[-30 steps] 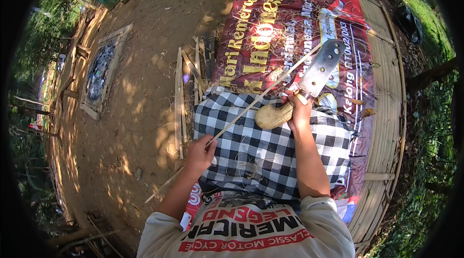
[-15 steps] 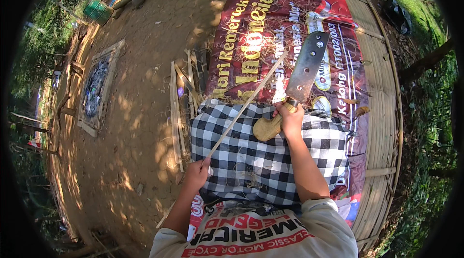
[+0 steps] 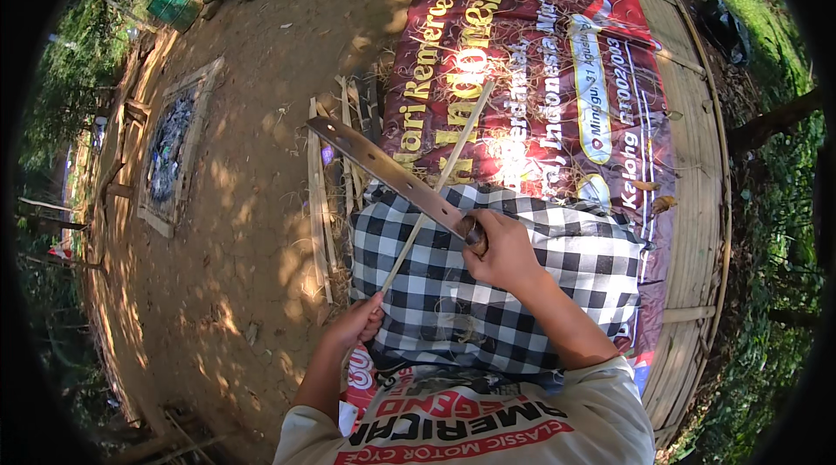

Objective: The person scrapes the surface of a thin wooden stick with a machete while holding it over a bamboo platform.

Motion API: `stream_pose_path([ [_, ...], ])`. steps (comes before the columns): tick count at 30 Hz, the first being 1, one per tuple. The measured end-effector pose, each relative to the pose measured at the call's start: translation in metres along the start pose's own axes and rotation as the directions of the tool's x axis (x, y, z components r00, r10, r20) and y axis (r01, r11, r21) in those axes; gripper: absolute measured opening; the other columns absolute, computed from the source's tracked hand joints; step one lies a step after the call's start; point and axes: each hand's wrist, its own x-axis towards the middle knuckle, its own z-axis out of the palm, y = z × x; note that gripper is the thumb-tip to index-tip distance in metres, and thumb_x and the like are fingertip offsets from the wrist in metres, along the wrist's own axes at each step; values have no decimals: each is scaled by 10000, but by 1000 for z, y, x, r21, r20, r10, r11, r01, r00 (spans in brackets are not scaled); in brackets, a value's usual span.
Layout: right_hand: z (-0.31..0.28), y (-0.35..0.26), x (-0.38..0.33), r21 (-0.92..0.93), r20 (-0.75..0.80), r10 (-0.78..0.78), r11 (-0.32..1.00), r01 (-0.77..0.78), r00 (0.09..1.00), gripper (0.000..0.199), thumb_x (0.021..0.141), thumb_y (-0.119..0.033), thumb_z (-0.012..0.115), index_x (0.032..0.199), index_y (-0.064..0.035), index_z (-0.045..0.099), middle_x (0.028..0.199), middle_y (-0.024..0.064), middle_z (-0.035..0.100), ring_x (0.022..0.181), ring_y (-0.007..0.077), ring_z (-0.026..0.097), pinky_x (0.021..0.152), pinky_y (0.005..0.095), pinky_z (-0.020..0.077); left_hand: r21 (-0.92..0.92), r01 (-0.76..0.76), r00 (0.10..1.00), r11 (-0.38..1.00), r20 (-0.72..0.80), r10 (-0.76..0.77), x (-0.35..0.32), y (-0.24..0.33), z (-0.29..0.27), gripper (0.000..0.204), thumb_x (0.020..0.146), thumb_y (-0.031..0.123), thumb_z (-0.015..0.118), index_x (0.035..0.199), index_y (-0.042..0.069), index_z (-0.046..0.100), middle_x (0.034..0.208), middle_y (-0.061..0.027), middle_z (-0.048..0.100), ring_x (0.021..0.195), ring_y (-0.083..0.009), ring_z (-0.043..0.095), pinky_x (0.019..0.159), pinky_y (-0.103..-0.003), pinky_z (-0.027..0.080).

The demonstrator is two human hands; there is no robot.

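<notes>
My left hand (image 3: 360,320) is closed round the lower end of a thin pale bamboo strip (image 3: 464,136), which slants away up and to the right over my lap. In my right hand (image 3: 507,251) is the handle of a machete (image 3: 396,176), gripped in closed fingers that hide most of it. The long dark blade, with several holes along it, points to the far left and crosses over the strip, seen nearly edge-on. Whether blade and strip touch, I cannot tell. A black-and-white checked cloth (image 3: 557,269) covers my legs beneath both hands.
A dark red printed banner (image 3: 601,47), strewn with fine shavings, covers a bamboo platform (image 3: 692,230). Split bamboo pieces (image 3: 319,204) lie along its left side. Farther left on the dirt ground is a framed pit (image 3: 171,147) of ash-like debris; a green drum (image 3: 173,7) stands beyond.
The machete has swung from pointing far right to pointing left across the strip, its blade turning from flat to edge-on. My left hand keeps its hold; the strip is slightly steeper.
</notes>
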Motion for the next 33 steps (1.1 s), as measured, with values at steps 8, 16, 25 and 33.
stream_pose_path([
  [8, 20, 8, 4, -293, 358, -148, 920, 261, 922, 391, 641, -103, 678, 998, -20, 542, 851, 110, 570, 797, 270, 605, 685, 362, 517, -44, 158, 965, 987, 219, -144, 15, 4, -24, 576, 950, 610, 354, 576, 184, 251, 517, 80, 177, 396, -60, 167, 374, -239, 120],
  [16, 44, 25, -6, -357, 386, 60, 930, 89, 920, 305, 617, -153, 675, 877, -51, 554, 757, 99, 598, 730, 282, 626, 675, 375, 514, -8, 213, 936, 977, 287, -201, 23, 4, -33, 594, 939, 639, 335, 568, 186, 234, 512, 81, 169, 389, -67, 150, 373, -242, 118],
  [25, 0, 66, 11, -613, 216, 188, 790, -16, 958, 285, 648, -238, 710, 821, -64, 565, 783, 111, 646, 764, 279, 655, 677, 371, 521, 82, 86, 981, 993, 168, -99, 17, 11, -16, 587, 944, 623, 355, 566, 185, 252, 497, 79, 203, 384, -61, 171, 370, -240, 124],
  [33, 39, 23, -2, -513, 374, 124, 853, 94, 919, 155, 716, -138, 610, 818, -35, 556, 737, 129, 634, 688, 268, 654, 648, 362, 526, 43, 136, 970, 990, 198, -142, 18, 10, -19, 589, 948, 621, 345, 570, 180, 245, 496, 82, 182, 382, -60, 153, 372, -240, 119],
])
